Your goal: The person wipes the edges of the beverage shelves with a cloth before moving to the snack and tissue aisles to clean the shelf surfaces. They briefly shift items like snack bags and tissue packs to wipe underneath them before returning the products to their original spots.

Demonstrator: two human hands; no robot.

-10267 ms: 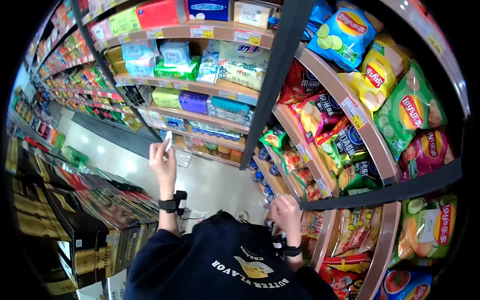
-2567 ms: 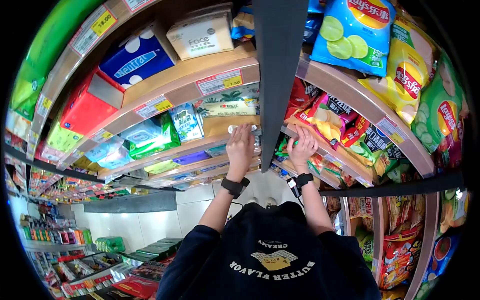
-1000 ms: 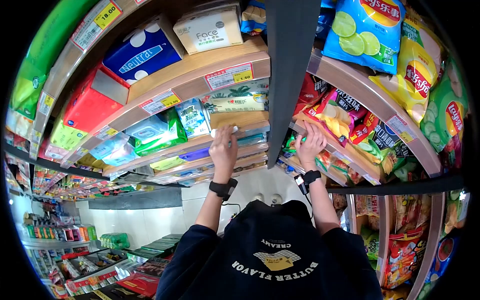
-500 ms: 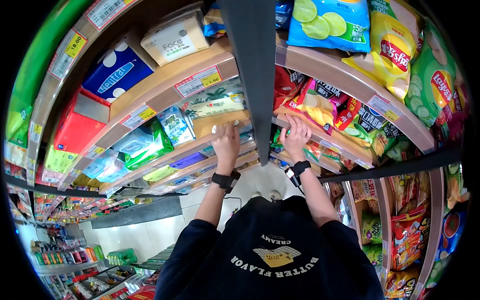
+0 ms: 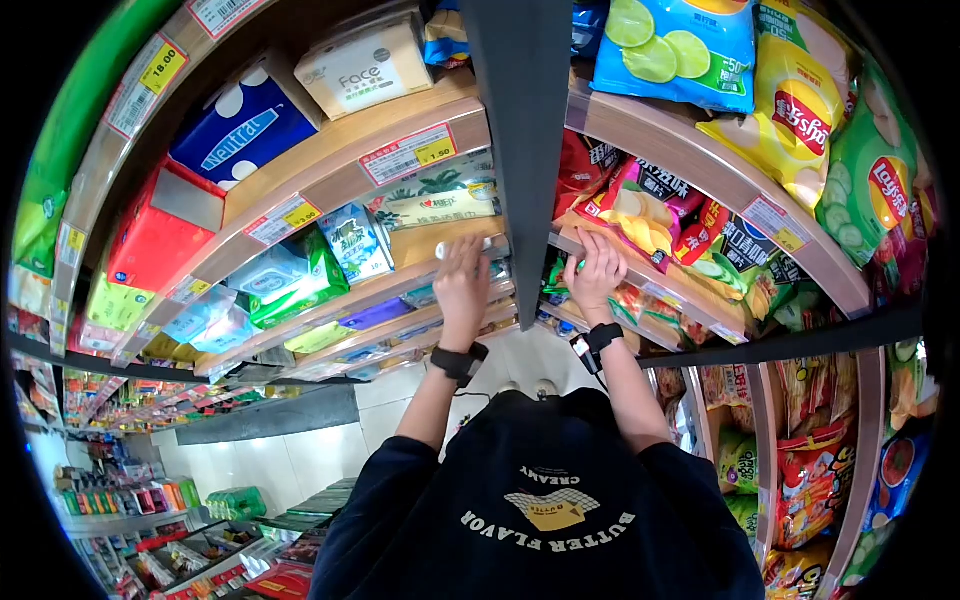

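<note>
Wooden shelf, front edge: your left hand holds white wad under close-set fingertips; right hand loosely spread.

Near centre, the left hand is holding a small white item at a wooden shelf; the right hand is touching a snack shelf. Chip bags are lining the upper right.
</note>
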